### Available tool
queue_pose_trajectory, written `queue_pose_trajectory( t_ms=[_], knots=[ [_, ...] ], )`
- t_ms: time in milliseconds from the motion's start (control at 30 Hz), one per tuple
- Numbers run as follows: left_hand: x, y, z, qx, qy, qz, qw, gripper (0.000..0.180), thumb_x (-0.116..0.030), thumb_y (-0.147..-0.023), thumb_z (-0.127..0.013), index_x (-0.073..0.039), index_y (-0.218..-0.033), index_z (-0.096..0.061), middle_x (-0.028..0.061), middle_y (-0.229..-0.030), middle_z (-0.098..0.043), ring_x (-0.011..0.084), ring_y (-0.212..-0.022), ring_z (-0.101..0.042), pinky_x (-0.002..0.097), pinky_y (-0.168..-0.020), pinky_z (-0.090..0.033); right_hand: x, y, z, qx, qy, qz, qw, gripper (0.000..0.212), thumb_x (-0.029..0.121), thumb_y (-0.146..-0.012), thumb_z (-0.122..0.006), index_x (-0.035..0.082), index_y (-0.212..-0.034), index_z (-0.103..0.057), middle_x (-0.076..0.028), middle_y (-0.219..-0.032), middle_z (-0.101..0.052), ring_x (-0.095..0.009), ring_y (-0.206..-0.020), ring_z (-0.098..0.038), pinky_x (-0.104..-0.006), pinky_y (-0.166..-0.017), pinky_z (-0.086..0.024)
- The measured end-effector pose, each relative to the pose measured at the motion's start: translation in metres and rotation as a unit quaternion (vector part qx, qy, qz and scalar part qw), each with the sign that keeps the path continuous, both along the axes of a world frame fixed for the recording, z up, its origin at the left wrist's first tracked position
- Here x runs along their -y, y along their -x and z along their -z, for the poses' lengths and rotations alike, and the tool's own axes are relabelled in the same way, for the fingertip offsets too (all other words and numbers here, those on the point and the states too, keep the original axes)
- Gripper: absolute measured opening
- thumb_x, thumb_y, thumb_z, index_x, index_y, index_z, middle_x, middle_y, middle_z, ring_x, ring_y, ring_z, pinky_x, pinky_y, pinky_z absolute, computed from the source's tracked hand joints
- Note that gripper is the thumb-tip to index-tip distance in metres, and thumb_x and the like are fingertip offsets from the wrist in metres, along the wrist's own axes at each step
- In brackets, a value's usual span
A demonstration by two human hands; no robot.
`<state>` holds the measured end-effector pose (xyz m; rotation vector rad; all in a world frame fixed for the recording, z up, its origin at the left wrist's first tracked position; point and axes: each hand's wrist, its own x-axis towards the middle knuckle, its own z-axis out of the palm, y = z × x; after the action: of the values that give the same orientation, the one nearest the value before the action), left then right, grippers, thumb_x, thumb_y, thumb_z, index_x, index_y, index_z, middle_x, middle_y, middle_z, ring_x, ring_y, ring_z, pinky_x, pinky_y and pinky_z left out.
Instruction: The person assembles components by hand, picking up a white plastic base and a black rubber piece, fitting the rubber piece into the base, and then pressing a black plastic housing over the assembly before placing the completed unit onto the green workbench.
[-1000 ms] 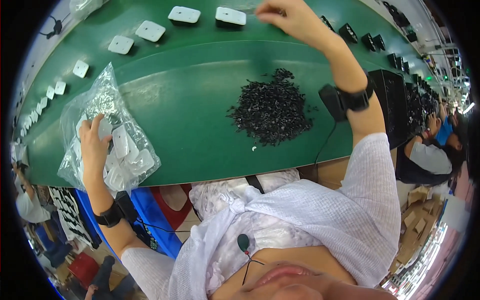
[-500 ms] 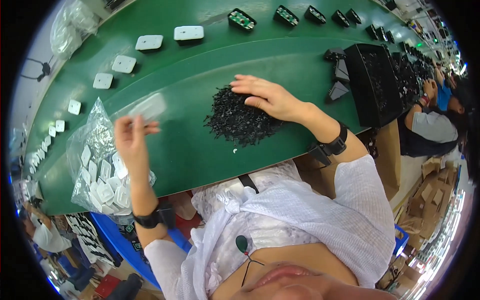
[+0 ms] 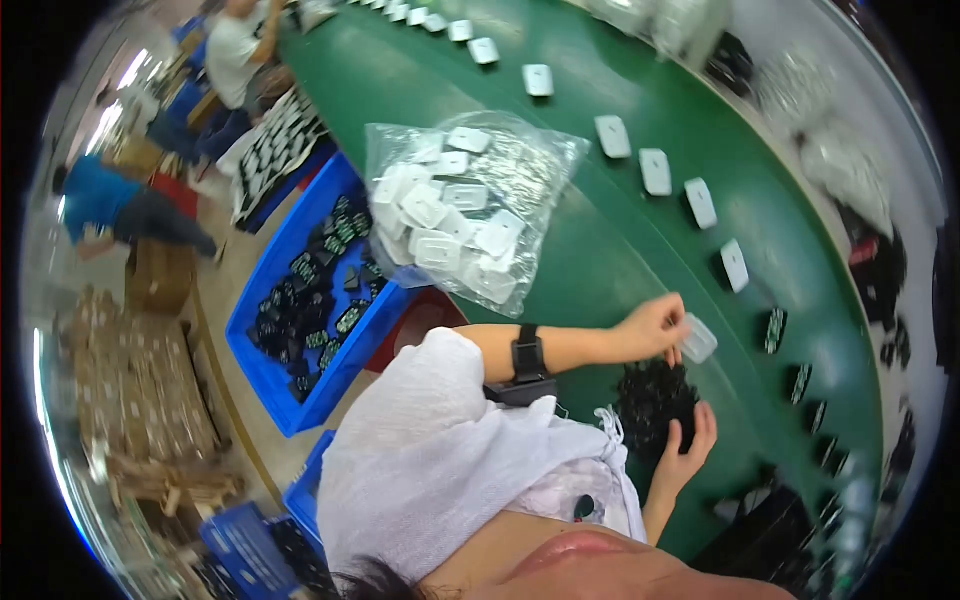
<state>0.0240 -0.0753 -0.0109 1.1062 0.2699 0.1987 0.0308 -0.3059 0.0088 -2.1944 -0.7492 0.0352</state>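
My left hand (image 3: 652,330) has its fingers pinched together at the edge of a clear, rounded rectangular plastic cover (image 3: 699,341), just above the table. Beside it lies a heap of small black plastic parts (image 3: 650,405). At the far side of that heap, my right hand (image 3: 688,452) rests with fingers apart against the black pieces, and I see nothing held in it. To the left, a clear plastic bag (image 3: 545,165) lies on the green table (image 3: 585,245), with several white rectangular covers (image 3: 437,248) in it.
White-topped units (image 3: 656,172) and open black housings (image 3: 773,330) form a row along the table. A blue bin (image 3: 300,420) of black housings with green boards stands left of the table. A black box (image 3: 755,540) is near my right arm. Other people (image 3: 130,205) are farther off.
The view has swung left, showing the blue bin. My left hand has come from beside the bag to the black heap, and the clear cover is now at its fingertips. My right hand stays at the heap.
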Motion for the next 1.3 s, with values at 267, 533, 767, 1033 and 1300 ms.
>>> queue_pose_trajectory(
  t_ms=[267,533,767,1033,1300],
  knots=[
    [-0.002,0.007,-0.006,0.01,-0.045,-0.016,0.999,0.016,-0.009,-0.093,-0.055,-0.001,-0.088,-0.041,0.0089,-0.069,-0.058,0.0143,-0.057,-0.064,0.0263,-0.046,-0.05,-0.018,-0.013,-0.013,0.075,0.051,-0.115,0.989,0.014,0.002,-0.074,-0.07,0.002,-0.086,-0.062,-0.013,-0.102,-0.057,-0.031,-0.097,-0.051,-0.0394,-0.086,-0.041],
    [-0.013,0.005,-0.012,0.05,-0.115,-0.035,0.991,0.019,-0.01,-0.091,-0.056,-0.002,-0.084,-0.04,0.0081,-0.066,-0.057,0.0129,-0.053,-0.061,0.0263,-0.044,-0.048,-0.026,-0.04,-0.037,0.091,0.133,-0.169,0.972,0.017,0.006,-0.071,-0.073,0.003,-0.076,-0.057,-0.012,-0.089,-0.052,-0.031,-0.09,-0.049,-0.0417,-0.078,-0.04],
    [-0.015,0.003,-0.015,0.078,-0.12,-0.07,0.987,0.02,-0.01,-0.09,-0.056,-0.002,-0.082,-0.04,0.0074,-0.065,-0.055,0.0135,-0.052,-0.06,0.027,-0.044,-0.048,-0.002,-0.076,-0.011,-0.008,0.149,-0.229,0.962,0.014,0.004,-0.073,-0.073,0.004,-0.078,-0.06,-0.01,-0.08,-0.053,-0.027,-0.077,-0.052,-0.0369,-0.064,-0.043],
    [-0.007,0.007,-0.024,0.097,-0.259,-0.139,0.951,0.013,-0.007,-0.087,-0.057,-0.002,-0.092,-0.046,0.0121,-0.076,-0.054,0.0241,-0.063,-0.061,0.0358,-0.056,-0.047,-0.017,-0.078,-0.021,0.086,0.121,-0.242,0.959,0.012,0.006,-0.079,-0.071,0.004,-0.08,-0.06,-0.007,-0.075,-0.057,-0.018,-0.065,-0.054,-0.0282,-0.058,-0.043],
    [-0.013,0.017,-0.037,0.205,-0.382,-0.097,0.896,0.013,-0.011,-0.086,-0.058,-0.005,-0.097,-0.056,0.0126,-0.091,-0.053,0.0339,-0.074,-0.058,0.0412,-0.068,-0.047,-0.09,-0.059,-0.063,-0.17,-0.149,-0.059,0.972,0.013,0.014,-0.093,-0.06,0.003,-0.085,-0.055,-0.001,-0.076,-0.055,-0.007,-0.067,-0.048,-0.0202,-0.059,-0.038]
  ],
)
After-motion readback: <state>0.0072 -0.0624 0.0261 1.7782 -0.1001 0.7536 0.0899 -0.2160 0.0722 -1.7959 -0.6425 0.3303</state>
